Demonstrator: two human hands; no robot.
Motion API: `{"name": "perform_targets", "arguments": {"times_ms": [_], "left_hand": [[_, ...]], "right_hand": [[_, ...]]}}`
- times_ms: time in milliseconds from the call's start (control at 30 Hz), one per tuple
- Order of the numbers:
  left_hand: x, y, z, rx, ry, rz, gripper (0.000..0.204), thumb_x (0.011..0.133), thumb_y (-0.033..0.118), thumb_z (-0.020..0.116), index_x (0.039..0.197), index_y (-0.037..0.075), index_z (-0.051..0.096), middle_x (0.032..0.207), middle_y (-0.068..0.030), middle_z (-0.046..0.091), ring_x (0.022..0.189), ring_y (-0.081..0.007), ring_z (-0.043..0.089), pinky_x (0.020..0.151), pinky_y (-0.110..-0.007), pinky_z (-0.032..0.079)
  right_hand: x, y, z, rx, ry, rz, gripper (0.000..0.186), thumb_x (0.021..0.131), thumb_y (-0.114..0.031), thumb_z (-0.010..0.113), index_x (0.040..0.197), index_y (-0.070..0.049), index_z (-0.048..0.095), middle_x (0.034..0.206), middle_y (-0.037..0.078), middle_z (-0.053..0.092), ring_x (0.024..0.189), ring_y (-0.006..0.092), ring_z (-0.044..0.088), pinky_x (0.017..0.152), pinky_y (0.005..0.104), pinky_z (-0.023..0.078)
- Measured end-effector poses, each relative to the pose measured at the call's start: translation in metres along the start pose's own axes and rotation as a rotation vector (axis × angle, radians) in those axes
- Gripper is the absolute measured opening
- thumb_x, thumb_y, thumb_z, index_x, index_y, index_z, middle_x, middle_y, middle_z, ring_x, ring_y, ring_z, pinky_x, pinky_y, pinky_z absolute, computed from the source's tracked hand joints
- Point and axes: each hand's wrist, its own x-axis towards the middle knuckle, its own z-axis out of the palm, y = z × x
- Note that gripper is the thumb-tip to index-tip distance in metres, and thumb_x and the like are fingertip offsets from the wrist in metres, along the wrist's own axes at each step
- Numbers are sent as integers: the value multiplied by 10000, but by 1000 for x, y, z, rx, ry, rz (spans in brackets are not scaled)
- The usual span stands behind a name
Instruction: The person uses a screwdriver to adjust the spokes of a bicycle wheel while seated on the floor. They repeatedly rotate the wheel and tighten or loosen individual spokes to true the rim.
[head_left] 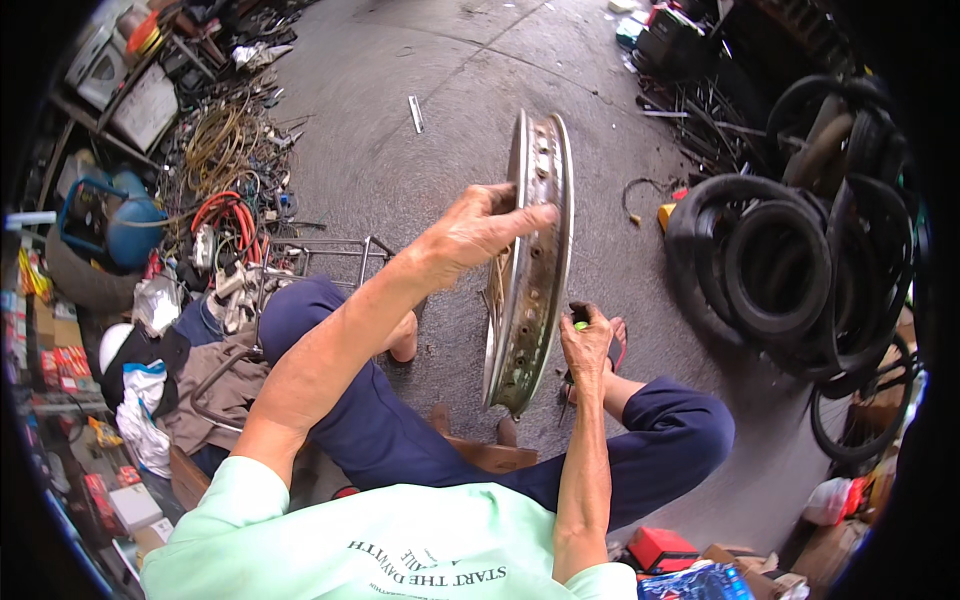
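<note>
A metal wheel rim [528, 300] stands upright in front of me, edge toward me, with a row of spoke holes along its worn, rust-stained channel. My left hand [485, 230] is closed on its upper left side, thumb laid across the channel. Thin spokes [497, 280] show inside the rim below that hand. Just right of the rim, my right hand [588, 340] has its fingers curled round a small bright-green piece [580, 325], mostly hidden, so its kind is unclear. The right hand seems apart from the rim.
Black tyres [780, 265] are heaped at the right. Cables and a coiled orange hose [225, 215] lie at the left, near a metal-tube frame [335, 250] and a blue tank [135, 220]. A small metal strip [416, 114] lies on the concrete floor. A red box [662, 550] sits at lower right.
</note>
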Motion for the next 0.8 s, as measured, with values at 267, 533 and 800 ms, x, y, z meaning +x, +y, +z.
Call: {"name": "perform_targets", "arguments": {"times_ms": [267, 533, 800], "left_hand": [[9, -22, -12, 212, 53, -105, 633, 926, 566, 626, 1228, 10, 615, 1131, -63, 654, 1037, -126, 593, 911, -310, 482], [29, -5, 14, 41, 339, -86, 738, 911, 727, 488, 1120, 35, 636, 878, -82, 663, 786, -133, 623, 690, -309, 503], [31, -3, 11, -129, 291, -195, 648, 973, 650, 441, 1115, 49, 637, 854, -129, 708, 704, -157, 673, 617, -336, 568]], "right_hand": [[-34, -64, -31, 640, -490, 41, 295, 988, -224, 608, 908, 54, 665, 712, 8, 594, 659, 67, 502, 575, 271, 413], [-34, -86, -39, 462, -507, -232, 386, 853, -355, 720, 911, 27, 734, 759, 169, 668, 675, 304, 667, 617, 398, 520], [-17, -109, -36, 515, -305, -175, 188, 828, -164, 715, 815, 23, 700, 647, 160, 632, 569, 325, 636, 536, 408, 481]]}}
